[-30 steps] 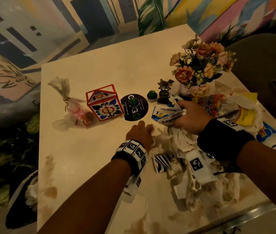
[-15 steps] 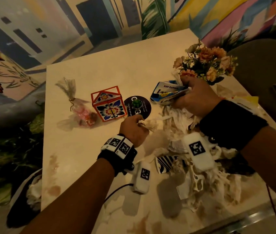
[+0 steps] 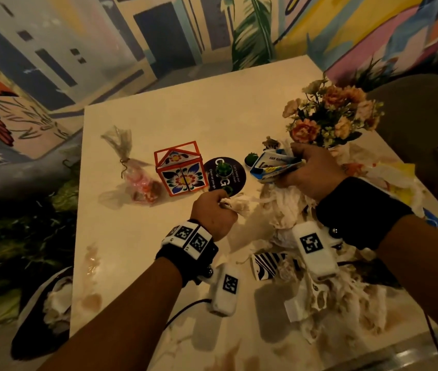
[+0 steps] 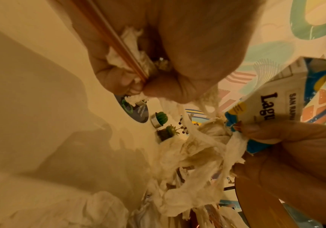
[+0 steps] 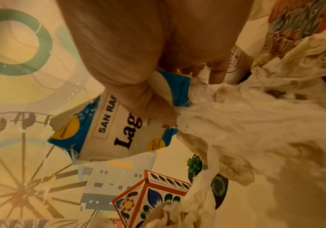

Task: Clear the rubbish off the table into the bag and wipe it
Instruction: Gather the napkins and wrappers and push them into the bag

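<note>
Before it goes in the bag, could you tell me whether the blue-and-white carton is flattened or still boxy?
Flattened: the carton looks squashed thin in the right hand.

My feed is dim and yellow-tinted. On the glossy cream worktop [image 3: 159,119] the light falls from above, so both wrist units throw soft shadows toward the near edge. Straight lines bow at the head view's borders. In both wrist views the closest skin smears, with faint reflections overlaid.
</note>
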The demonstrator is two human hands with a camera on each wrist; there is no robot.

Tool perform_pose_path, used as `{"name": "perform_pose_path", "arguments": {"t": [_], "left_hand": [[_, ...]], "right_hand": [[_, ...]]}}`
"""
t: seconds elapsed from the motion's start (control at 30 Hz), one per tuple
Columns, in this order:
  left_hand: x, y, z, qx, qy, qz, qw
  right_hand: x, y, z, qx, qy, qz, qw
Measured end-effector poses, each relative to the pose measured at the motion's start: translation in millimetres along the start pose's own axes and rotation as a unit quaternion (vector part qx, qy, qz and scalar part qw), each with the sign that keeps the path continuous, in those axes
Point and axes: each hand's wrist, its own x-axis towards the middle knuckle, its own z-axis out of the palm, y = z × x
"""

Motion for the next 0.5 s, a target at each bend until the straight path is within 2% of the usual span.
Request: {"name": "perform_pose_path", "arguments": {"t": [0.17, 0.37, 0.5], "left_hand": [[0, 7, -7, -0.026, 0.020, 0.019, 0.999], [3, 7, -21, -0.074, 0.045, 0.011, 0.996], [1, 7, -26, -0.104, 0.052, 0.006, 0.993]], "right_hand": [[-5, -13, 3, -0.036, -0.012, -0.043, 0.998], [-12, -36, -5, -0.039, -0.013, -0.097, 0.994], [-9, -38, -14, -0.102, -0.009, -0.119, 0.988]]}}
